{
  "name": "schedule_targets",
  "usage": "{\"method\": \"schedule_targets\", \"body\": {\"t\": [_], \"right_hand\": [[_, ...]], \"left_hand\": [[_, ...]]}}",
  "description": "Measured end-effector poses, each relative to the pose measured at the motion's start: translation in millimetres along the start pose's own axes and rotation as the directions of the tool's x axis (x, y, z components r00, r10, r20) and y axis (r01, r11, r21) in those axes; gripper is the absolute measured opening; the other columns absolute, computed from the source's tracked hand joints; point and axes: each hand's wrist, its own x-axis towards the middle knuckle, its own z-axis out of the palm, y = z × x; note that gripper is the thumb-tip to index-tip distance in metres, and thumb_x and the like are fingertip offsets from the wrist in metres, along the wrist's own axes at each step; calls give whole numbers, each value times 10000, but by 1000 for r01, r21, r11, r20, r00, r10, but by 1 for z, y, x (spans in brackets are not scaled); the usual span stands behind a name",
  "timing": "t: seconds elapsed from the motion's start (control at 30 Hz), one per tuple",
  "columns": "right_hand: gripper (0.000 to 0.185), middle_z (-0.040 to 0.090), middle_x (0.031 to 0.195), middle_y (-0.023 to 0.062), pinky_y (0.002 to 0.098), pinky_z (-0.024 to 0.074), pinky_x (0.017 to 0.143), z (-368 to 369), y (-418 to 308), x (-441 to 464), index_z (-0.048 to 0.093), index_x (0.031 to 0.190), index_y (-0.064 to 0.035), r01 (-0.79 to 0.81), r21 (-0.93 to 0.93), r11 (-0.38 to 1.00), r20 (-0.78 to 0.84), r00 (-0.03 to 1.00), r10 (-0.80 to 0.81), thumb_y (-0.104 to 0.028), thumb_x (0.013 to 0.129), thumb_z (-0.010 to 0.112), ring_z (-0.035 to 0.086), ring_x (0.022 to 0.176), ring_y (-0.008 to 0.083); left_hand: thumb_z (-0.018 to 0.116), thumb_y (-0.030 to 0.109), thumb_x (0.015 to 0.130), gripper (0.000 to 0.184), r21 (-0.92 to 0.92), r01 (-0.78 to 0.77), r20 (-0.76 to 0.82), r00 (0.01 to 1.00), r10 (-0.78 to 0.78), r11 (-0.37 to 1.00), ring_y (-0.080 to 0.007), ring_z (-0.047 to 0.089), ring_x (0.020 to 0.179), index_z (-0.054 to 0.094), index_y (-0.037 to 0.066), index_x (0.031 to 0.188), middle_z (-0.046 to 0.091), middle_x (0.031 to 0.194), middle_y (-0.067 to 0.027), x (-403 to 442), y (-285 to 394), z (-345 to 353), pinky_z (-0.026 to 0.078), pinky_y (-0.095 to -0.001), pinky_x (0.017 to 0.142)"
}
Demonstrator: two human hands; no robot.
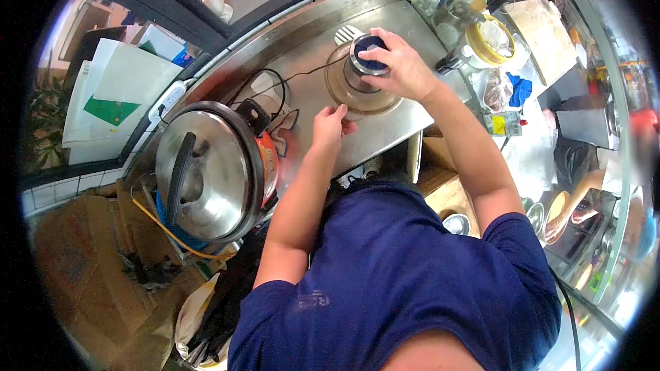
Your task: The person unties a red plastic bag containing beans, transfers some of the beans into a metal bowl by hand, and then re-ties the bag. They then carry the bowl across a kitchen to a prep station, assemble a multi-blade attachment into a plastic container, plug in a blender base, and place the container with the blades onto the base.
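A corded appliance with a dark round top and shiny rim [370,55] stands on the steel counter, over a wide, see-through brownish bowl-like part [337,86]. My right hand [405,65] curls its fingers and thumb round that dark top. Just in front of the brownish part is my left hand [333,126], closed with the thumb uppermost. Whatever its fingers may hold is hidden. A thin black cord [309,72] runs left from the appliance across the counter.
To the left sits a large pot with a steel lid [206,172]. A white power strip [167,99] lies by the window. At the right are a yellow-rimmed tub [491,41], a board [543,34] and bags. Another person's hand [560,216] shows at far right.
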Motion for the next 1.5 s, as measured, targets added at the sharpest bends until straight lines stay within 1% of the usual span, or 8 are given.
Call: {"method": "schedule_targets", "body": {"t": [0.47,0.57,0.67,0.77,0.87,1.07,1.17,1.5], "right_hand": [[505,530,1365,231,460,476,1033,9,-15,-5,675,1111,-141,-28,24,999,-8,1000,28,-198,655,886,554,1225,432],[513,530,1351,219,463,487,1021,11,-28,-6,675,1113,-146,7,64,998,-7,1000,-6,-183,648,890,562,1213,431],[519,533,1351,219,458,481,1028,13,-9,1,674,1116,-145,5,69,998,-14,1000,-4,-174,645,889,563,1212,432],[512,527,1364,218,459,477,1034,9,-3,2,675,1117,-146,-10,33,999,-22,1000,11,-174,651,886,560,1218,429],[511,524,1364,216,461,479,1034,11,-18,-1,678,1115,-146,-2,33,999,17,1000,1,-183,651,889,554,1224,437],[532,517,1382,217,461,475,1041,15,-15,-1,668,1147,-160,-5,42,999,-14,1000,5,-191,663,888,552,1233,430],[569,495,1421,229,465,465,1053,8,-14,3,649,1194,-165,-22,-10,1000,25,999,22,-187,676,884,544,1248,424],[540,511,1407,232,457,471,1044,15,-10,2,671,1151,-169,15,2,1000,-16,1000,-15,-181,659,894,555,1233,424]], "left_hand": [[648,208,968,226,78,7,-42,999,-4,997,-199,607,576,576,-5,950,593,783,-86,-7,1,-14,536,-326,523],[655,218,963,236,-37,48,-46,998,-49,998,-196,604,572,571,0,935,596,796,-84,-22,-10,-26,538,-324,525],[645,197,972,234,72,4,-27,1000,-2,997,-199,599,681,587,-15,1053,583,862,-73,-8,0,-16,546,-344,603],[649,222,970,229,-33,-29,-29,999,28,999,-196,602,565,574,13,914,595,787,-82,3,5,-2,542,-328,518],[634,207,982,213,55,25,-38,999,-23,998,-196,603,567,573,19,901,596,774,-83,-8,-4,-20,535,-328,510],[651,203,969,220,-18,-28,-39,999,27,999,-199,615,581,570,15,888,599,766,-81,-10,1,-15,530,-325,499],[644,197,973,218,-34,10,0,1000,-10,999,-205,592,666,578,-10,998,573,854,-76,-2,0,-18,556,-348,579],[661,213,962,214,-29,-2,-24,1000,1,1000,-189,610,586,572,23,920,580,785,-68,0,-3,-19,547,-323,517]]}}
